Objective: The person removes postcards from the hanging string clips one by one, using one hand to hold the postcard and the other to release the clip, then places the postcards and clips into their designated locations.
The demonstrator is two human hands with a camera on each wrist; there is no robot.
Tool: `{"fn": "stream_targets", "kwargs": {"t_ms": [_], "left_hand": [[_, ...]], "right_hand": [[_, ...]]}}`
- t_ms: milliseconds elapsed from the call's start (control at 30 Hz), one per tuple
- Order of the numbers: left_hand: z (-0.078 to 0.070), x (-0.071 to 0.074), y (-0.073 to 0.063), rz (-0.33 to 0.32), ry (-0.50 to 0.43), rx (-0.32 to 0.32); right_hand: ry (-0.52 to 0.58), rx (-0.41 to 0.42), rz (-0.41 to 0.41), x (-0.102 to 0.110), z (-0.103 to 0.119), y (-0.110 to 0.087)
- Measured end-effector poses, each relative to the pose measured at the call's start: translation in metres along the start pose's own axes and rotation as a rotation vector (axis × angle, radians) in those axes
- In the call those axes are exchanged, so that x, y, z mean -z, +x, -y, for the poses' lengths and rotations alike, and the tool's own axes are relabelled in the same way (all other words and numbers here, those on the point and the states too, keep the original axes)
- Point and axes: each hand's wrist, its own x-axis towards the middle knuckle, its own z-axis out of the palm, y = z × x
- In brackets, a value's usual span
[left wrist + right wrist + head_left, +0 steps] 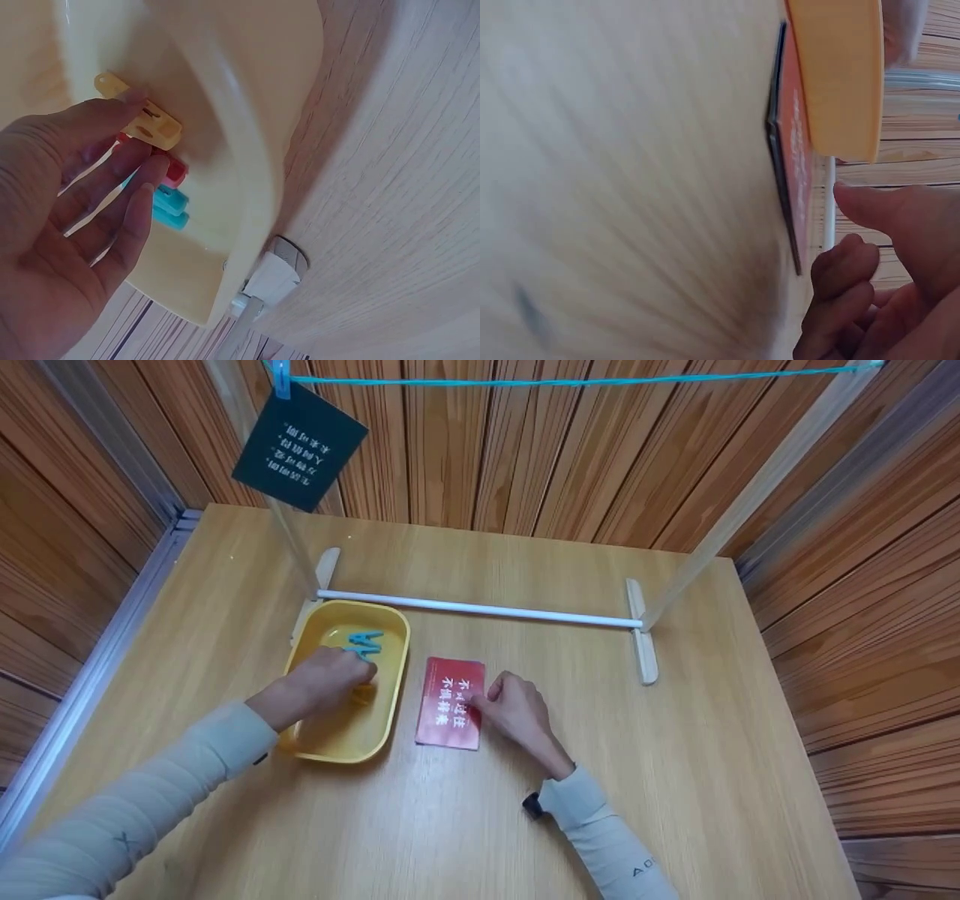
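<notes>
Inside the yellow basin (386,720), my left hand (330,679) pinches a yellow clothespin (154,126) between thumb and fingers. Below it in the left wrist view lie a red clothespin (175,172) and blue clothespins (171,201), partly hidden by the fingers. The head view shows blue clothespins (365,639) just beyond that hand. To the right of the basin, red cards (439,727) lie on the table in a thin stack. My right hand (521,712) hovers at their right edge, its fingers loosely curled and the thumb apart, holding nothing.
Behind the basin stands a frame with a white bottom bar (480,607), two clear posts and white feet (643,656). A blue cord (525,382) spans its top. From the cord's left end hangs a dark card (300,450) on a blue clothespin (281,379). Wood-patterned walls enclose the table.
</notes>
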Motion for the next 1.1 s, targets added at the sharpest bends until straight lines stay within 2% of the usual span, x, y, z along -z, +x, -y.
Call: {"fn": "stream_targets", "kwargs": {"t_ms": [333, 633, 700, 900, 1000, 1100], "left_hand": [[-0.002, 0.006, -0.005, 0.043, -0.004, 0.047], [-0.004, 0.018, -0.011, 0.068, -0.011, 0.082], [-0.003, 0.021, -0.01, 0.047, -0.012, 0.066], [-0.004, 0.029, -0.006, -0.077, 0.009, 0.003], [-0.003, 0.035, -0.005, -0.096, -0.034, 0.022], [0.0, 0.042, -0.005, -0.115, -0.091, 0.052]], "right_hand": [[0.075, 0.016, -0.014, 0.014, 0.009, 0.002], [0.178, 0.114, -0.061, 0.014, 0.013, 0.006], [0.201, 0.146, -0.074, 0.014, 0.015, 0.008], [0.247, 0.256, -0.097, 0.013, 0.024, 0.012], [0.261, 0.286, -0.095, 0.014, 0.029, 0.014], [0.277, 0.275, -0.084, 0.016, 0.035, 0.015]]}}
